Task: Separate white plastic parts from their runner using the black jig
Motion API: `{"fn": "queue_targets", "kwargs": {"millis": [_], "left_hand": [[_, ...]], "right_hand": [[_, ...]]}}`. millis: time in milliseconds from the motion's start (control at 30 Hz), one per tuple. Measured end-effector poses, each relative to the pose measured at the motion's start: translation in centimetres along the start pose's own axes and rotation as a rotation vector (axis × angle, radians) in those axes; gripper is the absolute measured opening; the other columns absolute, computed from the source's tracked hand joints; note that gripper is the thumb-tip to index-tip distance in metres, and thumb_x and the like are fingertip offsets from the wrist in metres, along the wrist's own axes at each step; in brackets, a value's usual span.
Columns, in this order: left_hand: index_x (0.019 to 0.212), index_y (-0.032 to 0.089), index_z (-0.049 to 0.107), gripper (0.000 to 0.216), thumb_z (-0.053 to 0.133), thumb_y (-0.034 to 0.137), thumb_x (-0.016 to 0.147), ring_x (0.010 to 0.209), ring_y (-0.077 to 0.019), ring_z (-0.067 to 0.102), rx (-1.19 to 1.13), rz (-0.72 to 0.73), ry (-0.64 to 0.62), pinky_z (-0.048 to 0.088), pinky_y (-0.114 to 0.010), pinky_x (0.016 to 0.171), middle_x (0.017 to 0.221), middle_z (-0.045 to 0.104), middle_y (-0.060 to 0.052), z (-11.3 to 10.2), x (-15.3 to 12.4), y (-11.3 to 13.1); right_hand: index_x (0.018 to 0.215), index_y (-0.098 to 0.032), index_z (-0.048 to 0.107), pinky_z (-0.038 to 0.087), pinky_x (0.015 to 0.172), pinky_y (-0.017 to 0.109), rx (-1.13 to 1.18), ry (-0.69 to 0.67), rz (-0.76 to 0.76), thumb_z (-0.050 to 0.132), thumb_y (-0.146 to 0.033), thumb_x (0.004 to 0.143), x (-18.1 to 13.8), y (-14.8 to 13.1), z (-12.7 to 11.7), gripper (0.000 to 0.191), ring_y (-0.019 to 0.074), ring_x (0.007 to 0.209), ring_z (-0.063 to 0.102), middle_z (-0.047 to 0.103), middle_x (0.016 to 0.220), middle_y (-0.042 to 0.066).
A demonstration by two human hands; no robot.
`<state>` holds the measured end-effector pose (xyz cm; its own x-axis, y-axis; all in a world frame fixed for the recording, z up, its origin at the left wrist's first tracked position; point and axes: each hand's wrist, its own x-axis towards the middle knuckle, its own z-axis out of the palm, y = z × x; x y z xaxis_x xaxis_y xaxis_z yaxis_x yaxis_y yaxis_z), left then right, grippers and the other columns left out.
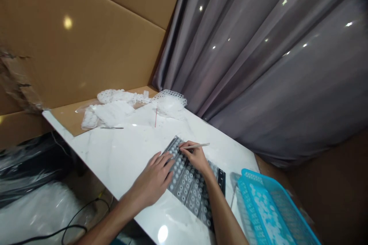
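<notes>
Grey curtains [218, 65] hang behind the white tabletop [123, 149], and from where I stand, tall cardboard [100, 46] backs its far left end. A dark tray [221, 181] set with rows of pale round pieces [178, 193] lies toward the tabletop's right. The person's left hand [155, 179] rests open, fingers spread at the tray's left side; the right hand [196, 157] pinches a thin pale stick [199, 146] over the rows. Done well, I'd judge, this wants light pressure from the left hand, enough to stop the tray sliding, and small finger movements guiding the stick. I can't make out whether the stick's tip touches a piece; the right forearm covers part of the tray, and white bits blur together in the blue basket [283, 196].
</notes>
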<state>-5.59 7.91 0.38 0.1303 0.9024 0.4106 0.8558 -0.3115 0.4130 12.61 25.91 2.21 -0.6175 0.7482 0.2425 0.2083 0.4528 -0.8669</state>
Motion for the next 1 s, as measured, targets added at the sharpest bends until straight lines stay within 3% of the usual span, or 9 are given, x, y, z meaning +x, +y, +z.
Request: {"fn": "queue_targets", "kwargs": {"millis": [300, 433, 600, 800, 900, 1000], "left_hand": [[0.162, 0.033, 0.041, 0.048, 0.041, 0.035, 0.114, 0.153, -0.0257, 0.049, -0.013, 0.006, 0.0, 0.034, -0.058, 0.131, 0.158, 0.059, -0.006, 0.2, 0.0, -0.2], [0.16, 0.032, 0.044, 0.047, 0.041, 0.035, 0.114, 0.154, -0.0256, 0.048, -0.006, 0.001, -0.016, 0.034, -0.057, 0.132, 0.158, 0.058, -0.006, 0.1, 0.0, -0.2], [0.153, 0.027, 0.053, 0.041, 0.042, 0.035, 0.114, 0.155, -0.0252, 0.047, 0.012, 0.0, -0.02, 0.032, -0.055, 0.134, 0.159, 0.059, -0.008, 0.2, 0.0, -0.1], [0.149, 0.025, 0.055, 0.039, 0.041, 0.034, 0.114, 0.157, -0.0254, 0.045, 0.047, 0.02, -0.028, 0.028, -0.055, 0.136, 0.16, 0.057, -0.009, 0.4, 0.0, -0.3], [0.148, 0.025, 0.056, 0.038, 0.041, 0.033, 0.114, 0.156, -0.0258, 0.046, 0.041, 0.015, -0.035, 0.028, -0.056, 0.135, 0.158, 0.059, -0.008, 0.2, 0.0, -0.2], [0.148, 0.025, 0.055, 0.038, 0.04, 0.034, 0.114, 0.155, -0.0252, 0.047, 0.029, 0.008, -0.042, 0.027, -0.055, 0.135, 0.157, 0.059, -0.008, 0.0, 0.0, -0.1]], "right_hand": [[0.082, -0.024, 0.075, 0.06, 0.087, 0.038, -0.021, -0.033, -0.027, 0.075, -0.039, 0.094, 0.0, 0.6, 0.0, 0.019, 0.0269, 0.096, 0.078, 0.083, 0.104, 0.008], [0.082, -0.026, 0.075, 0.059, 0.091, 0.041, -0.185, -0.033, -0.095, 0.071, -0.031, 0.097, -0.1, 0.8, 0.2, 0.017, 0.0287, 0.1, 0.077, 0.083, 0.107, 0.008], [0.096, -0.029, 0.079, 0.057, 0.091, 0.039, -0.414, -0.054, -0.177, 0.062, -0.021, 0.099, -0.4, 0.7, 0.9, 0.019, 0.0269, 0.1, 0.073, 0.08, 0.103, 0.008], [0.089, -0.027, 0.077, 0.056, 0.092, 0.041, -0.273, 0.133, -0.106, 0.063, -0.024, 0.099, -0.2, 0.8, 1.6, 0.017, 0.028, 0.098, 0.075, 0.082, 0.103, 0.007], [0.093, -0.025, 0.076, 0.059, 0.077, 0.039, -0.225, 0.213, -0.059, 0.061, -0.033, 0.103, 0.1, 0.9, 1.3, 0.02, 0.0254, 0.084, 0.075, 0.082, 0.111, 0.009], [0.09, -0.023, 0.075, 0.058, 0.068, 0.035, -0.109, 0.186, -0.005, 0.066, -0.04, 0.101, 0.0, 0.8, 0.7, 0.023, 0.0232, 0.077, 0.074, 0.083, 0.11, 0.009]]}}
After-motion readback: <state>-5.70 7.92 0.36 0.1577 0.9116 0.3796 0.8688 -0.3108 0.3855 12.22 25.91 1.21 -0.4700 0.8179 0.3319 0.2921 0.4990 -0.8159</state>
